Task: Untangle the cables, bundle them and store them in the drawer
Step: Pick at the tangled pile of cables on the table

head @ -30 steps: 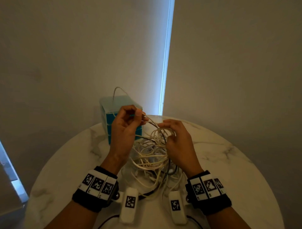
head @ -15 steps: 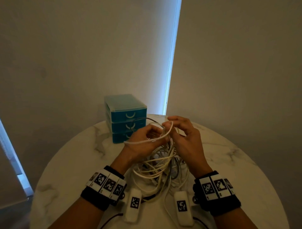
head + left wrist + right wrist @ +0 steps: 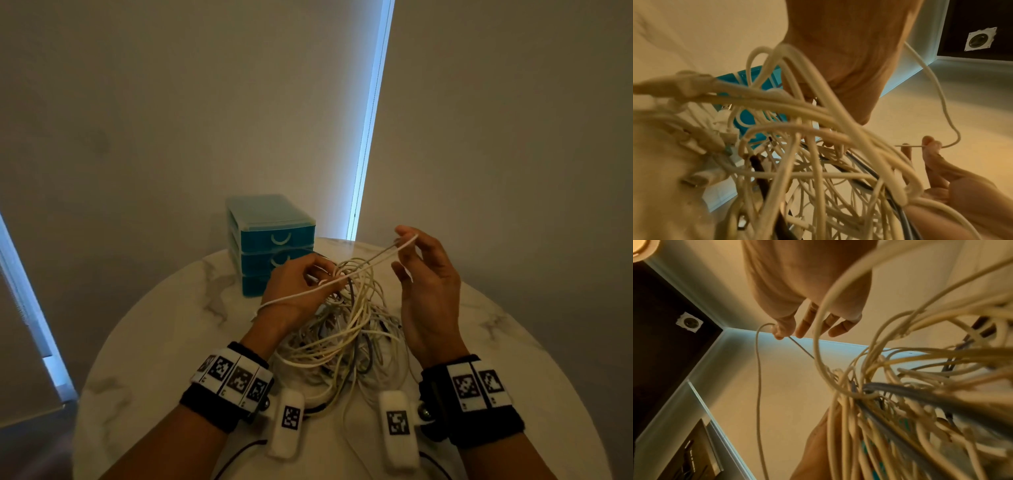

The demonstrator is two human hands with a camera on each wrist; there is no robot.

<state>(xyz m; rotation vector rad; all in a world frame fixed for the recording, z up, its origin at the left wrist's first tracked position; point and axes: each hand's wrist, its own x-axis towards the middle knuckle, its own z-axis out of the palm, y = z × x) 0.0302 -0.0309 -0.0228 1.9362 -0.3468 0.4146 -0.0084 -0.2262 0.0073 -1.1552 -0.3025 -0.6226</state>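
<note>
A tangle of mostly white cables (image 3: pixel 342 337) lies on the round marble table (image 3: pixel 171 342). My left hand (image 3: pixel 310 277) grips loops at the top of the tangle, fingers curled in among them (image 3: pixel 818 97). My right hand (image 3: pixel 406 253) is raised to the right of the pile and pinches one thin white cable (image 3: pixel 373 262) at its fingertips (image 3: pixel 780 331). That cable stretches down-left across the back of my left hand. The teal three-drawer unit (image 3: pixel 274 240) stands behind the left hand, drawers closed. A few dark cables (image 3: pixel 920 392) run through the tangle.
A wall and a bright window strip (image 3: pixel 370 120) rise behind the table. The table's far edge is just past the drawer unit. Bare marble (image 3: pixel 513 325) shows right of the pile and along the left side.
My right hand has risen and moved right, drawing a single white cable out of the tangle until it is taut. My left hand stays on the top of the pile.
</note>
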